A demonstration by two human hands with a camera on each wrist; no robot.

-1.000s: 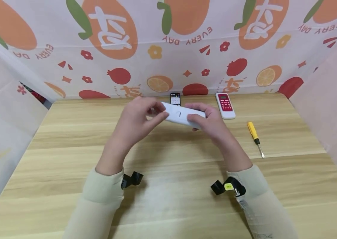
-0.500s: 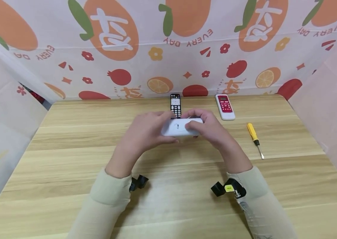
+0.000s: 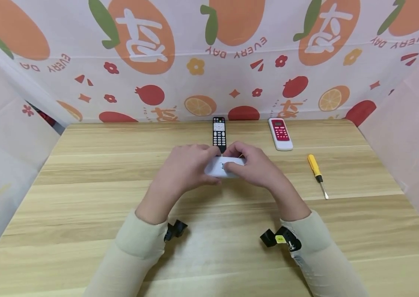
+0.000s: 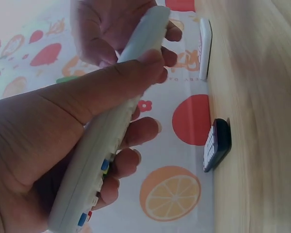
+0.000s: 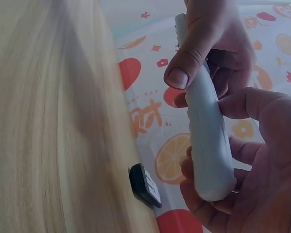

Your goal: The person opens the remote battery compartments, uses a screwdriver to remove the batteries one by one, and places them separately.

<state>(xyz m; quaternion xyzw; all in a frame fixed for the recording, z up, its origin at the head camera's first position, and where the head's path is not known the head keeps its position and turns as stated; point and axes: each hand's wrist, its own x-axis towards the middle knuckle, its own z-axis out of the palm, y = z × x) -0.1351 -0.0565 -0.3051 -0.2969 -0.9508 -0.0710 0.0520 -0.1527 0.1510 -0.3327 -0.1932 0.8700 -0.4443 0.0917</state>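
Both hands hold a white remote control (image 3: 215, 168) above the middle of the table. Its back, with a small dark mark, faces up in the head view; the button side faces away. My left hand (image 3: 183, 169) grips one end, thumb along the near edge and fingers curled round the far side. At the other end my right hand (image 3: 255, 165) has its thumb on the back near the mark and fingers underneath. In the left wrist view, blue and red buttons show along the side of the remote (image 4: 82, 174). The right wrist view shows its smooth rounded end (image 5: 211, 179).
A black remote (image 3: 219, 134) lies just beyond the hands. To its right are a white remote with a red face (image 3: 281, 134) and a yellow-handled screwdriver (image 3: 316, 171). A fruit-print cloth (image 3: 194, 53) hangs along the back edge of the wooden table (image 3: 83, 198).
The white remote has come lower and nearer to me. My left hand has shifted from pinching its end to a fuller grip. The right thumb has slid left over the mark.
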